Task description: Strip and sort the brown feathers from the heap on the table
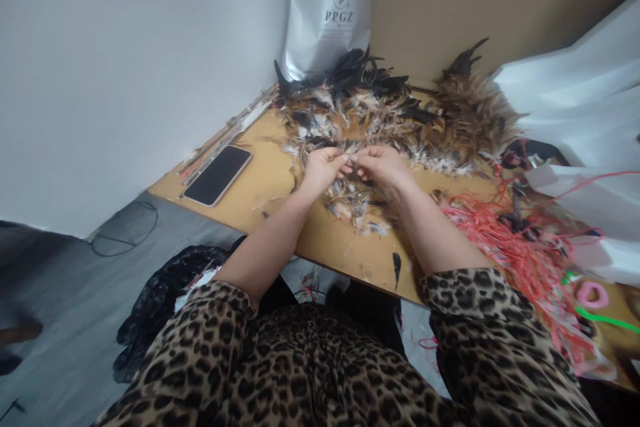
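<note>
My left hand (pixel 323 169) and my right hand (pixel 383 167) meet over a wooden table (pixel 270 180), fingertips pinched together on thin feathers. Both hands are closed, knuckles up. A small heap of brown and white feathers (pixel 357 203) lies just under them. Behind the hands a large pile of brown, white and black feathers (pixel 390 113) spreads across the back of the table. My sleeves have a leopard print.
A black phone (pixel 218 175) lies face up at the table's left, by thin metal strips (pixel 225 133). A tangle of red strings (pixel 505 240) covers the right side. A silver bag (pixel 330 7) stands in the corner; white bags (pixel 585 107) sit right.
</note>
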`<state>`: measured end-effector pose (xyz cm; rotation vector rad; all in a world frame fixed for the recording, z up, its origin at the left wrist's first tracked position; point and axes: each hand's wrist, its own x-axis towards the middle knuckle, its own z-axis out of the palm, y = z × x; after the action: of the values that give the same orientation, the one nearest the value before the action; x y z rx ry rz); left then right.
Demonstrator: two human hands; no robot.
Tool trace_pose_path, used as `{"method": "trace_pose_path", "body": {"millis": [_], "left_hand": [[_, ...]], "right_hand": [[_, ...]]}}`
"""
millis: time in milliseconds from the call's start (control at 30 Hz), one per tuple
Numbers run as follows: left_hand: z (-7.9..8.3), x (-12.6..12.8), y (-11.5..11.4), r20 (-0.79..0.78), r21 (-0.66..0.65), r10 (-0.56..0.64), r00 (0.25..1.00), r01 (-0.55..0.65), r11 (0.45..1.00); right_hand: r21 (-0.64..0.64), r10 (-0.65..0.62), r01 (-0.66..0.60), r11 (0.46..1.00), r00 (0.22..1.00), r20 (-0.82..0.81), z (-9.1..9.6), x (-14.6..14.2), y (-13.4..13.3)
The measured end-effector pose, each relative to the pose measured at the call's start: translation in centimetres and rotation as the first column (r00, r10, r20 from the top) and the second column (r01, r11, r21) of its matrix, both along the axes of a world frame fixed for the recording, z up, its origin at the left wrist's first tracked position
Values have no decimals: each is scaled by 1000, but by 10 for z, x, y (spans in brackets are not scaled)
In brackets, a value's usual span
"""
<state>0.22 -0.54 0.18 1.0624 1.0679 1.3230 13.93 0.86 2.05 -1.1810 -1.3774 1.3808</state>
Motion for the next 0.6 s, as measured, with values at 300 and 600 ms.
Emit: {"method": "trace_pose_path", "body": {"millis": [300,600], "left_hand": [[-2,-6,0,241,-125,-98,966,131,983],[-4,-7,2,369,-125,-127,921,184,975]], "right_hand": [[162,-22,3,987,993,112,-1,1,0],[208,-93,80,975,994,53,0,-3,-1]]}}
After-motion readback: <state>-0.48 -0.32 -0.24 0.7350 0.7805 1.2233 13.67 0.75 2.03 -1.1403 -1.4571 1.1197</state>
